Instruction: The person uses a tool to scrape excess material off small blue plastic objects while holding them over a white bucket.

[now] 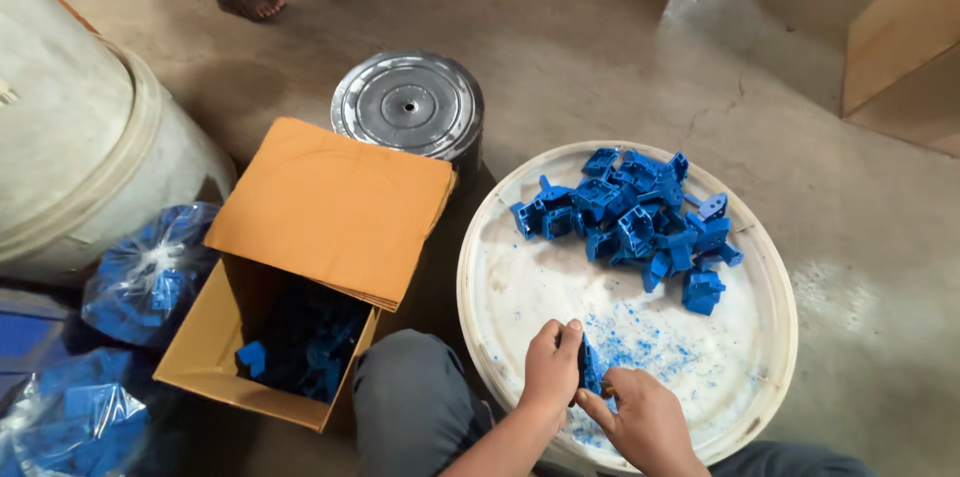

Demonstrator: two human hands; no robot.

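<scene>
**Trimming blue moulded parts: box partly filled, heap left on the tray**

At 9 o'clock of the frame we note two clear bags of blue parts, tied, lying on the floor beside a large pale drum. Just right of them stands an open cardboard box, one flap folded over its mouth; inside, at its lower end, lie loose blue pieces in shadow. We judge these to be the finished ones, filling only part of the box.

Behind the box, at 12 o'clock, sits a round metal tin.

Centre right, a shallow white round tray rests on the floor. At its 6 o'clock rim our left hand is clenched, its fingers grasping a single blue part, while our right hand pinches the same part from below with the fingers closed; whether it also grips a small tool we cannot tell. Blue shavings speckle the tray just above the hands.

At the tray's 1 o'clock lies a heap of blue parts, which we judge to be still waiting: perhaps two dozen, so much work remains.
</scene>
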